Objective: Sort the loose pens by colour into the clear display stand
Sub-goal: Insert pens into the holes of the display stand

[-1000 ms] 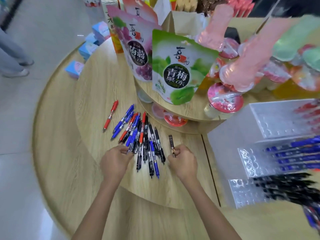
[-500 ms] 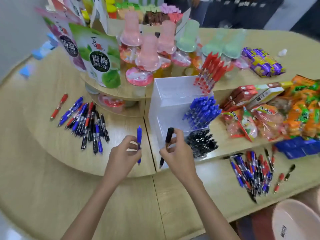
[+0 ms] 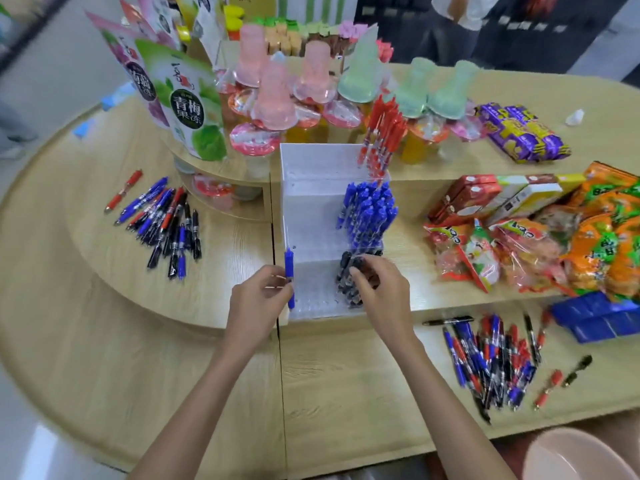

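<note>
My left hand [image 3: 258, 301] pinches one blue pen [image 3: 289, 277]; right hand [image 3: 379, 292] curled on black pens [image 3: 349, 271] in stand [image 3: 311, 216], grip unclear. Three colour groups, two loose piles [image 3: 166, 223].

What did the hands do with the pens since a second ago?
Each hand picked a pen from the left pile. The right hand carried its black pen to the stand's black pens. The left hand holds its blue pen upright by the clear display stand. The right pile seems unchanged.

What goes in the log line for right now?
left hand: holds blue pen | right hand: at black pens in stand | loose pens: still unsorted
</note>
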